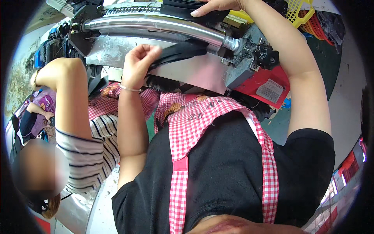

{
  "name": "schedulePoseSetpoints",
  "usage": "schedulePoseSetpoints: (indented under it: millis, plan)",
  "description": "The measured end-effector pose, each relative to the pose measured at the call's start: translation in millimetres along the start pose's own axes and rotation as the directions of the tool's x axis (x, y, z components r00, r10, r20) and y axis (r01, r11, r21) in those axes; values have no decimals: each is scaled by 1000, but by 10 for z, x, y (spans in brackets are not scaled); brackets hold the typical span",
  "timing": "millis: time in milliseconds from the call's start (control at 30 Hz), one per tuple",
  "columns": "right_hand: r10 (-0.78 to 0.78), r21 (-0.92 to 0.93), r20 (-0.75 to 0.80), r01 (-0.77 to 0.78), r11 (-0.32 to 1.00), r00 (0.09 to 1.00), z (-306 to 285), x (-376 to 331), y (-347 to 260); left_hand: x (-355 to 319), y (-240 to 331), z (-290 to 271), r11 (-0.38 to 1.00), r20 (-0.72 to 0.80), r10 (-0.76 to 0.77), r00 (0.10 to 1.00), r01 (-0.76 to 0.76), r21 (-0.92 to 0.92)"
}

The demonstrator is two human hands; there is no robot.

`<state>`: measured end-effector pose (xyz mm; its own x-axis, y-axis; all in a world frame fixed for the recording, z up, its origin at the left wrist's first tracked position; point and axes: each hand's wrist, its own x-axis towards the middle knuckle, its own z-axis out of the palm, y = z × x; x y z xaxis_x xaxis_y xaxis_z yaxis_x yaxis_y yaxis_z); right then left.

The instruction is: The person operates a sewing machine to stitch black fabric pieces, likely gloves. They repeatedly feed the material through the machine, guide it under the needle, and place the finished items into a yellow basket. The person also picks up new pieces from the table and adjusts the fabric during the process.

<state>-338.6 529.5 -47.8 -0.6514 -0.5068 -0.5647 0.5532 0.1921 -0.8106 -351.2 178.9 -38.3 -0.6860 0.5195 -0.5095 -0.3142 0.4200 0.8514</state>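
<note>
My left hand is closed in a fist on a black strip of fabric that comes out from under a shiny metal roller of a machine. A thin bracelet is on that wrist. My right hand lies flat, fingers together, pressing on black material on top of the machine behind the roller. Below the roller sits a scuffed metal plate. I wear a black shirt and a red checked apron.
A black knob and a red panel with a white label are at the machine's right end. Yellow and orange plastic baskets stand behind. Close on my left, a co-worker in a striped shirt has a bent arm raised.
</note>
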Motion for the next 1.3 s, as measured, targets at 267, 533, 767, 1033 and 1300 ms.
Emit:
schedulePoseSetpoints:
  millis: [267, 533, 767, 1033, 1300]
  plan:
    - [-4, -69, -96, -3, 998, 995, -122, -71, -5, -220, -10, -191, 986, 217, -44, 975, 8, 166]
    - [-12, -88, -163, -3, 996, 987, -173, -23, 39, -262, 55, -141, 971, 246, -56, 968, -4, 238]
    - [-61, -10, -163, 60, 998, 985, -273, 5, 121, -88, -123, -153, 962, 246, -34, 969, -35, 272]
    - [-132, -34, -88, 130, 991, 987, -151, 108, 123, -15, 104, 38, 949, 213, 34, 977, -98, 299]
    - [-16, -72, -100, 9, 997, 995, -162, 59, 30, 256, 55, 142, 937, 48, 0, 999, -17, 348]
